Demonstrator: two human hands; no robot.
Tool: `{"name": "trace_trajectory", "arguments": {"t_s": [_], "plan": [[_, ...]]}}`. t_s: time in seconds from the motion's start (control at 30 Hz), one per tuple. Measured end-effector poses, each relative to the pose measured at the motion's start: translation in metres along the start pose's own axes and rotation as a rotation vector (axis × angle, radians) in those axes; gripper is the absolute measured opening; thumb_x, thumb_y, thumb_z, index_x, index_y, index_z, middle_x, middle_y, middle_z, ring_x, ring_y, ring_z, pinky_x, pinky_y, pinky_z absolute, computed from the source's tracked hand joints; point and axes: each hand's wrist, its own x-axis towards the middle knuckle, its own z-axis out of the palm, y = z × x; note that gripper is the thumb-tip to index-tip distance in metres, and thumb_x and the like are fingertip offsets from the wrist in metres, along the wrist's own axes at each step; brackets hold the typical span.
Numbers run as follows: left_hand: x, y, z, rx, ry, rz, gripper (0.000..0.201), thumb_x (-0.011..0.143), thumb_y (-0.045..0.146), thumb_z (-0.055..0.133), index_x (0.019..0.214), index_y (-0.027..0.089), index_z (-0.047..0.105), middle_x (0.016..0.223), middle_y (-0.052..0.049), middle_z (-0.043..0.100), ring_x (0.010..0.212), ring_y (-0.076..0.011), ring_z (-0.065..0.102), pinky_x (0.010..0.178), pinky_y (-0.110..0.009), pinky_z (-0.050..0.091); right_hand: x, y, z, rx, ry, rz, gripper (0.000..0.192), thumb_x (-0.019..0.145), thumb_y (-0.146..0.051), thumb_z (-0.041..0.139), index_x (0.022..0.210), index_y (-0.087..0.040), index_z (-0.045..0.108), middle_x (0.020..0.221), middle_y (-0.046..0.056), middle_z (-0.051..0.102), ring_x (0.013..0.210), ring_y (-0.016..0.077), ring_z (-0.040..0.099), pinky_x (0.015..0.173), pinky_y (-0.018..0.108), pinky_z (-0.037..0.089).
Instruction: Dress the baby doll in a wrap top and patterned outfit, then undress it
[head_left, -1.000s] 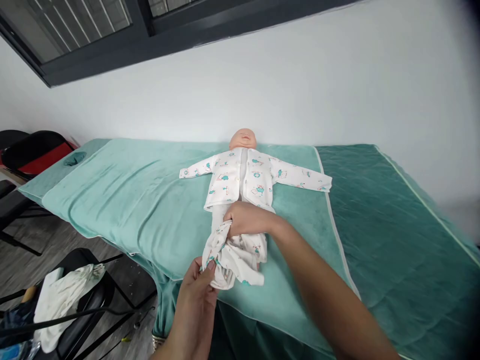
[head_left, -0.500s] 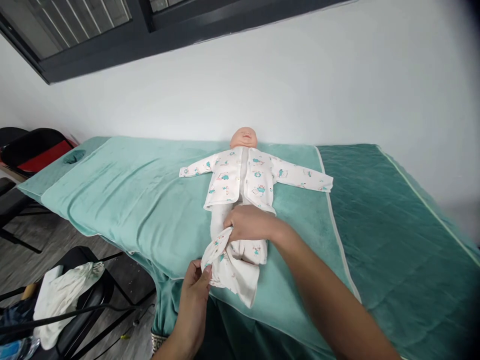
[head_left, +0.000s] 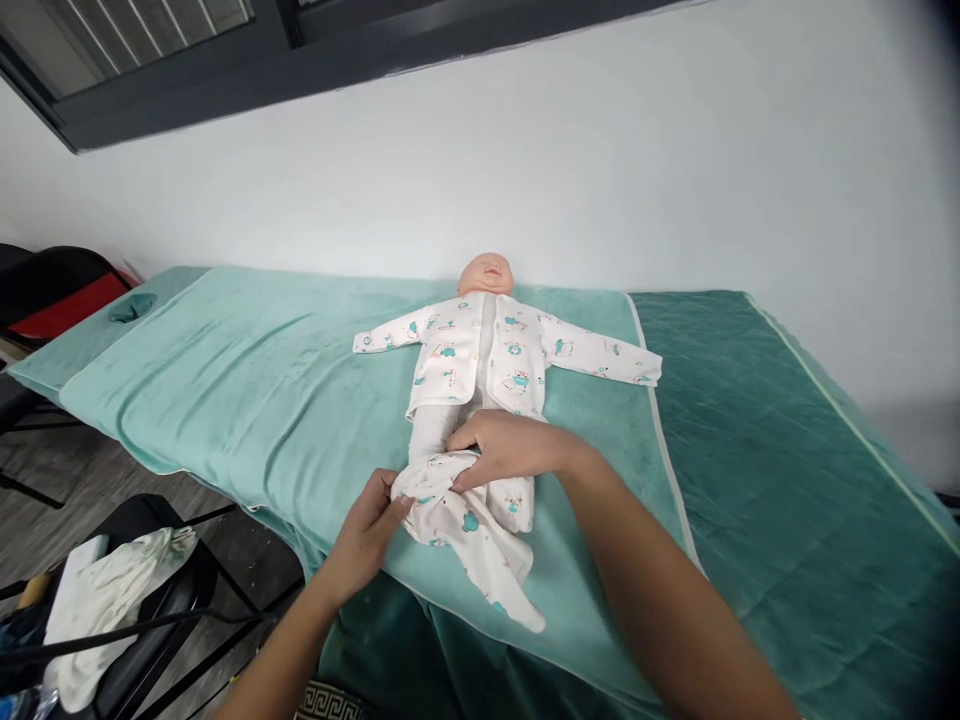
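A baby doll (head_left: 486, 274) lies on its back on the bed, head toward the wall and arms spread. It wears a white printed jacket (head_left: 447, 355), parted down the front over a white undergarment. Printed baby pants (head_left: 469, 525) are bunched around the doll's leg on the left, and one loose pant leg trails toward the bed's front edge. My left hand (head_left: 371, 525) pinches the waistband's left side. My right hand (head_left: 510, 448) grips the opposite side of the waistband, over the doll's legs. The doll's feet are hidden by the cloth.
A light green cover (head_left: 247, 380) spreads over the bed, with a darker green quilted cover (head_left: 780, 430) at the right. The wall stands directly behind. At lower left a black chair (head_left: 161, 600) carries a white cloth (head_left: 112, 600). A red and black chair (head_left: 64, 300) stands farther back.
My left hand has moved up and toward the wall, drawing the pants' waistband higher around the doll's leg. The loose pant leg has swung to the right. My right hand stays near the same spot.
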Motion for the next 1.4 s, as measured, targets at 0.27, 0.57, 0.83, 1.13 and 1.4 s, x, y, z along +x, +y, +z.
{"name": "trace_trajectory", "arguments": {"t_s": [0.27,0.57,0.83,1.13,1.4], "plan": [[0.059,-0.004,-0.025,0.173,0.023,0.185,0.023,0.09,0.041,0.061,0.098,0.019,0.059,0.082,-0.001,0.058,0.076,-0.0166,0.052,0.07,-0.029,0.043,0.001,0.002,0.001,-0.004,0.078,0.036,0.037,0.082,-0.048,0.066,0.066,-0.02,0.049,0.063,-0.005,0.047,0.06,0.0105,0.041,0.056,0.028,0.024],[0.11,0.01,-0.006,0.597,0.218,0.526,0.011,0.094,0.027,0.047,0.097,0.022,0.056,0.092,-0.005,0.064,0.084,-0.0197,0.058,0.077,-0.034,0.045,0.001,0.006,0.0,0.115,0.127,0.061,0.036,0.089,-0.054,0.059,0.08,-0.019,0.061,0.079,0.0,0.065,0.069,0.015,0.054,0.062,0.027,0.037],[0.104,0.009,0.003,0.52,0.419,0.376,0.016,0.091,0.035,0.057,0.087,0.02,0.05,0.083,0.0,0.055,0.073,-0.014,0.05,0.068,-0.028,0.041,0.005,0.003,0.006,0.149,0.354,0.125,0.025,0.09,-0.041,0.056,0.082,-0.019,0.068,0.076,0.0,0.066,0.073,0.0182,0.058,0.068,0.029,0.042],[0.049,0.002,0.004,0.562,0.092,0.235,0.037,0.1,0.047,0.039,0.074,0.021,0.045,0.069,0.001,0.05,0.067,-0.0147,0.046,0.064,-0.029,0.036,0.005,0.004,0.006,0.106,0.366,0.126,0.026,0.093,-0.041,0.053,0.09,-0.02,0.069,0.084,0.002,0.07,0.078,0.0202,0.061,0.073,0.032,0.045],[0.097,-0.001,-0.005,1.071,0.24,0.5,0.028,0.102,0.034,0.033,0.078,0.023,0.042,0.071,-0.002,0.056,0.065,-0.0178,0.053,0.062,-0.032,0.034,0.001,-0.003,0.002,-0.004,0.223,0.124,0.022,0.082,-0.029,0.065,0.102,-0.023,0.069,0.104,0.003,0.074,0.092,0.0232,0.065,0.079,0.031,0.044]]}}
